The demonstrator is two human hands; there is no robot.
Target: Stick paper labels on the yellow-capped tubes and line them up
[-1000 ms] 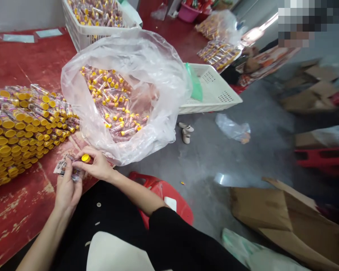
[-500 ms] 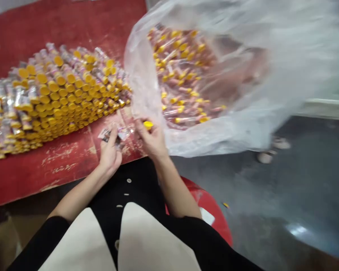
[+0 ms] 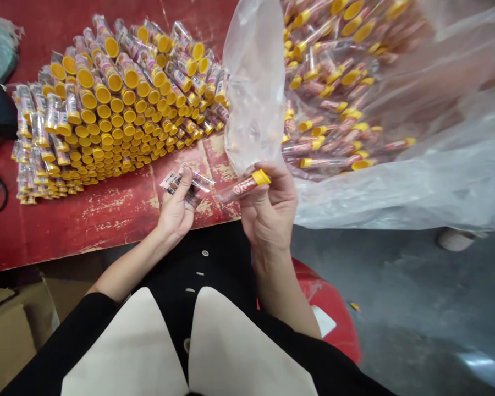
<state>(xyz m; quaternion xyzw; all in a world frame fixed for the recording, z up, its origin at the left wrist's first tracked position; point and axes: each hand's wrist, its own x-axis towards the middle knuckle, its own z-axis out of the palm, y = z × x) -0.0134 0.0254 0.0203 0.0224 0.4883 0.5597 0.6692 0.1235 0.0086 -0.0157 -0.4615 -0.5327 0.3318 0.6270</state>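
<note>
The held tube (image 3: 243, 187) is clear, with white lettering on red and a bright yellow cap (image 3: 261, 176); the printed wrappers (image 3: 172, 182) left of it mix black, white and pale pink. Stacked tubes (image 3: 117, 104) at far left show yellow ends, purple-and-white labelling and black barcode stripes. The plastic bag (image 3: 253, 99) at right is milky white, the tabletop (image 3: 107, 220) red with pale worn blotches, the stool (image 3: 338, 308) red, the near collar (image 3: 247, 352) cream.

Workshop: massed yellow-capped tubes (image 3: 116, 113)

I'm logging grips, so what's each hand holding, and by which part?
The right hand holds a tube by its yellow-capped end; the left hand pinches printed wrappers, seemingly near their middle.
</note>
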